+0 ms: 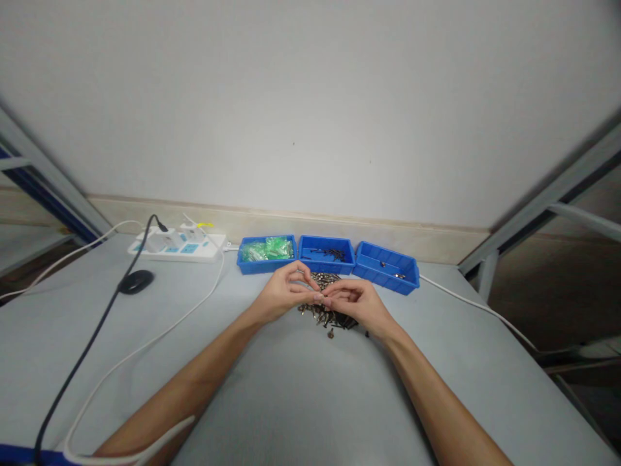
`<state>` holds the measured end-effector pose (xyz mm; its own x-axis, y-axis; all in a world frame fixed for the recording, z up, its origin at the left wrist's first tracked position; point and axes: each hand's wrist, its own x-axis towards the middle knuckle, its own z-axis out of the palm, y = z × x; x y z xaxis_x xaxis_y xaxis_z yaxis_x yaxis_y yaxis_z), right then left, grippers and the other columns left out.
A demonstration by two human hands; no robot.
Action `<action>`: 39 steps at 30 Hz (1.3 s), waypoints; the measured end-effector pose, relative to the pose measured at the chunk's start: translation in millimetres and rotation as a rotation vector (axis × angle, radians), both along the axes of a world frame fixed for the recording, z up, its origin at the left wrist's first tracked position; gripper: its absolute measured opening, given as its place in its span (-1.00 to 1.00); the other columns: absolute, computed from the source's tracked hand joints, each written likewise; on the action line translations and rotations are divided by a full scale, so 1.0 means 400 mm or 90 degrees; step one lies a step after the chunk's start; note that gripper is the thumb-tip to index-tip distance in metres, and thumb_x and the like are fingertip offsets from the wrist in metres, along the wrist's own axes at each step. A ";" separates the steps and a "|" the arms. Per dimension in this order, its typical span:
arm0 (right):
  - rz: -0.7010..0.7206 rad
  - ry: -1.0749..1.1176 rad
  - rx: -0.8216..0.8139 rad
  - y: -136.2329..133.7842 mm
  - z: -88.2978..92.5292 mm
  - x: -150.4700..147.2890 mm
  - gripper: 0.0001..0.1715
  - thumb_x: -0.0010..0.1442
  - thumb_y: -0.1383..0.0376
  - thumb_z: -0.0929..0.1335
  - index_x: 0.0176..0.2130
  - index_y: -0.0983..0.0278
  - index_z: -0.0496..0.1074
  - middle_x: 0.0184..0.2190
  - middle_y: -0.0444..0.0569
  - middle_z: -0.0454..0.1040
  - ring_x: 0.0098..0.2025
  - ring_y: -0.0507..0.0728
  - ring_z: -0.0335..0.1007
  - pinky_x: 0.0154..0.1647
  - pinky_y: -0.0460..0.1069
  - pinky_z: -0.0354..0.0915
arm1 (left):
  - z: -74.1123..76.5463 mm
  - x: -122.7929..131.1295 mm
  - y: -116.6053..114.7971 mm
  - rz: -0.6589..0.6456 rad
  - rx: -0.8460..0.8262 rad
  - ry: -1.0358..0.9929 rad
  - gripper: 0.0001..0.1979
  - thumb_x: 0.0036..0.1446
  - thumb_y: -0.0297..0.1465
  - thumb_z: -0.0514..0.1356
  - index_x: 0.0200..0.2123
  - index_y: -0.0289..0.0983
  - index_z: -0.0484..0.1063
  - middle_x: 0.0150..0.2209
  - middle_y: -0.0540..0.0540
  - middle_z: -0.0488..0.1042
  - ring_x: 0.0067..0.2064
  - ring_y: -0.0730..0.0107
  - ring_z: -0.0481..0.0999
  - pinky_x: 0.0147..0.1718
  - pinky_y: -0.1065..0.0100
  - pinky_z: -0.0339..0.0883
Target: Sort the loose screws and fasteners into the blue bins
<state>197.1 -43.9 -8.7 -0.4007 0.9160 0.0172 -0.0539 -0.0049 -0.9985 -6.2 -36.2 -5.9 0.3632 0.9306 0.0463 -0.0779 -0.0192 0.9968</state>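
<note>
My left hand (pixel 290 289) and my right hand (pixel 358 301) meet fingertip to fingertip above a heap of small metal screws (pixel 319 315). Thumb and fingers of each are pinched together; whatever lies between them is too small to make out. The heap mixes shiny and dark pieces and is partly covered by the hands. One loose screw (pixel 330 334) lies just in front of it. Behind the hands, a blue bin (pixel 326 266) holds some dark screws (pixel 334 254). To its right, a tilted blue bin (pixel 383 279) contains a few small metal pieces (pixel 400 276).
A left-hand blue bin (pixel 266 266) holds green and clear plastic bags (pixel 277 247). Farther left stands a white power strip (pixel 206 254) with plugs. A black cable (pixel 92 340) and white cables cross the table's left side; another white cable (pixel 468 299) runs off right. A wall closes the back.
</note>
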 end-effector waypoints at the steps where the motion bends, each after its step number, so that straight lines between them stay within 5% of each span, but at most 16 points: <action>1: -0.003 0.001 -0.001 0.004 0.003 0.003 -0.72 -0.09 0.22 0.58 -0.35 0.30 0.59 -0.49 -0.05 0.60 -0.45 0.05 0.52 -0.35 -0.07 0.39 | 0.000 0.000 0.005 -0.009 0.007 0.006 -0.56 -0.09 -0.32 0.46 -0.27 -0.27 0.26 -0.30 -0.04 0.56 -0.39 0.41 0.62 -0.37 0.42 0.48; 6: -0.148 0.020 0.057 0.054 0.035 -0.004 -0.64 -0.12 0.20 0.58 -0.28 0.27 0.61 -0.37 0.00 0.64 -0.31 0.13 0.57 -0.16 0.04 0.44 | 0.024 -0.010 0.051 -0.020 0.114 0.152 -0.75 0.14 -0.25 0.28 -0.21 -0.30 0.42 -0.41 -0.03 0.52 -0.37 0.41 0.58 -0.30 0.37 0.46; 9: -0.213 0.072 0.073 0.091 0.063 -0.010 -0.49 -0.08 0.21 0.56 -0.09 0.23 0.57 -0.17 0.04 0.64 -0.15 0.17 0.58 0.02 0.10 0.40 | 0.059 -0.025 0.095 -0.114 0.215 0.336 -0.85 0.15 -0.37 0.22 -0.27 -0.32 0.53 -0.39 -0.09 0.56 -0.37 0.42 0.54 -0.32 0.39 0.40; 12: -0.221 0.034 0.078 0.112 0.080 0.003 -0.45 -0.01 0.20 0.51 0.00 0.25 0.52 -0.22 0.05 0.64 -0.24 0.16 0.59 -0.09 0.10 0.44 | 0.094 -0.032 0.131 -0.186 0.352 0.498 -0.81 0.07 -0.52 0.18 -0.28 -0.32 0.59 -0.45 -0.06 0.57 -0.44 0.45 0.48 -0.40 0.43 0.29; 17: -0.110 -0.163 0.135 0.102 0.059 0.047 -0.68 0.07 0.19 0.46 -0.20 0.33 0.57 -0.49 -0.03 0.56 -0.46 0.09 0.47 -0.38 -0.01 0.36 | 0.118 -0.011 0.142 -0.253 0.499 0.594 -0.74 0.07 -0.58 0.13 -0.27 -0.29 0.61 -0.37 -0.08 0.61 -0.41 0.45 0.48 -0.36 0.42 0.24; 21: -0.135 -0.176 0.144 0.071 0.020 0.066 -0.65 0.11 0.11 0.44 -0.23 0.33 0.57 -0.50 -0.05 0.51 -0.51 0.04 0.37 -0.46 -0.05 0.30 | 0.104 0.005 0.120 -0.295 0.530 0.641 -0.80 0.11 -0.52 0.17 -0.27 -0.27 0.60 -0.38 -0.07 0.59 -0.36 0.40 0.51 -0.33 0.41 0.25; 30: -0.246 -0.117 0.099 0.040 -0.003 0.079 -0.58 0.05 0.03 0.48 -0.25 0.32 0.57 -0.43 0.04 0.57 -0.48 0.09 0.41 -0.43 0.01 0.38 | 0.035 0.004 0.097 -0.236 0.601 0.735 -0.80 0.25 -0.50 0.11 -0.35 -0.31 0.53 -0.34 -0.13 0.53 -0.31 0.35 0.52 -0.37 0.40 0.27; 39: -0.199 -0.110 0.070 0.033 -0.017 0.057 -0.60 0.04 0.06 0.48 -0.24 0.31 0.57 -0.48 -0.05 0.51 -0.50 0.04 0.36 -0.43 -0.03 0.34 | -0.004 0.015 0.089 -0.164 0.679 0.729 -0.84 0.29 -0.52 0.08 -0.21 -0.31 0.47 -0.24 -0.14 0.52 -0.23 0.28 0.51 -0.26 0.33 0.35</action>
<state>220.0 -30.7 -15.5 -0.1080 0.9910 0.0793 0.1342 0.0936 -0.9865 -0.3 -0.4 -7.6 0.7990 0.5623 0.2132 0.5625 -0.8242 0.0655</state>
